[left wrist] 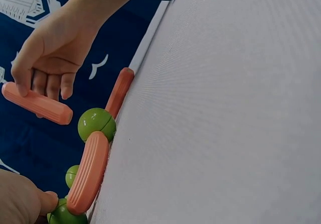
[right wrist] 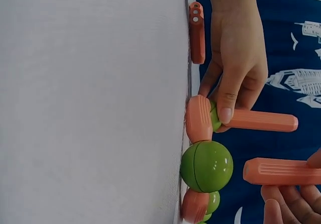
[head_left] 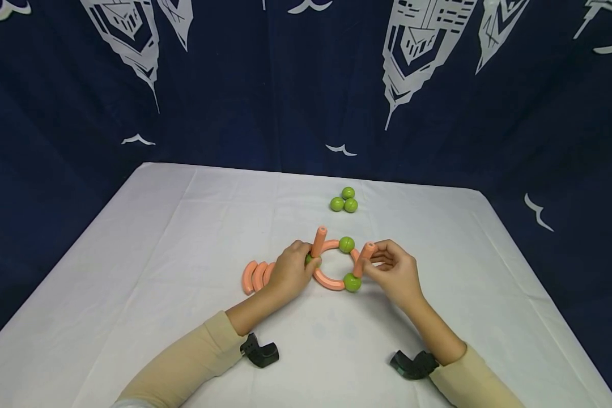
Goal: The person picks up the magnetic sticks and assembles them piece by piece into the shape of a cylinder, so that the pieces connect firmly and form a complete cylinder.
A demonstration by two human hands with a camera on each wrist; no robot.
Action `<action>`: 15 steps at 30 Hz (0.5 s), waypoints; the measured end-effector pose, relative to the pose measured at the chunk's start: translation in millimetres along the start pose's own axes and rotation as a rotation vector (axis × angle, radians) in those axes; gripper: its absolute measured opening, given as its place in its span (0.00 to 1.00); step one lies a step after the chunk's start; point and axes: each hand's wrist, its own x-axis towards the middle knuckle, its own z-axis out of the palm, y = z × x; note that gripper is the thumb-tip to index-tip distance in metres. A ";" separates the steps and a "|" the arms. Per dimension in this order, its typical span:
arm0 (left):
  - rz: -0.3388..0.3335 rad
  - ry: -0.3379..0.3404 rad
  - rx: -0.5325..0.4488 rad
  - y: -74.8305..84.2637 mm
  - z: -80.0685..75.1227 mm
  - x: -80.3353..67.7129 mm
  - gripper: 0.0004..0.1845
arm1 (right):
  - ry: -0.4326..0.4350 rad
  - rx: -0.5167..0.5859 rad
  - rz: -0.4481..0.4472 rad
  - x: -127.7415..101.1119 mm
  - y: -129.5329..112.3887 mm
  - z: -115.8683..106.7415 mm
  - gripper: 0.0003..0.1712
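Observation:
On the white tablecloth (head_left: 183,238) lies a ring (head_left: 328,280) of orange curved pieces joined by green balls. My left hand (head_left: 306,262) grips the ring's left green ball (right wrist: 214,117), on which an orange rod (head_left: 318,241) stands upright. My right hand (head_left: 372,263) pinches a second orange rod (head_left: 364,259), holding it tilted just above the near green ball (head_left: 352,282). In the right wrist view this rod (right wrist: 281,171) hangs clear of that ball (right wrist: 206,166). Another green ball (head_left: 346,245) sits at the ring's far side.
Three loose green balls (head_left: 344,201) cluster farther back on the cloth. Three spare orange curved pieces (head_left: 255,276) lie just left of my left hand. A dark blue patterned curtain (head_left: 306,85) hangs behind the table.

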 end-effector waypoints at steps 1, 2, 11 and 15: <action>-0.001 -0.001 0.000 -0.1 0.1 0.1 0.12 | -0.001 0.002 -0.002 0.0 0.4 0.5 0.11; -0.001 -0.001 0.001 -0.2 0.2 0.2 0.12 | -0.001 0.006 -0.002 -0.2 0.6 0.9 0.11; -0.006 -0.005 -0.013 0.0 0.2 0.8 0.11 | -0.001 -0.020 -0.023 -2.8 -5.9 3.8 0.13; -0.006 -0.004 -0.008 0.6 -0.2 0.9 0.11 | -0.002 -0.037 -0.026 -2.6 1.3 3.9 0.13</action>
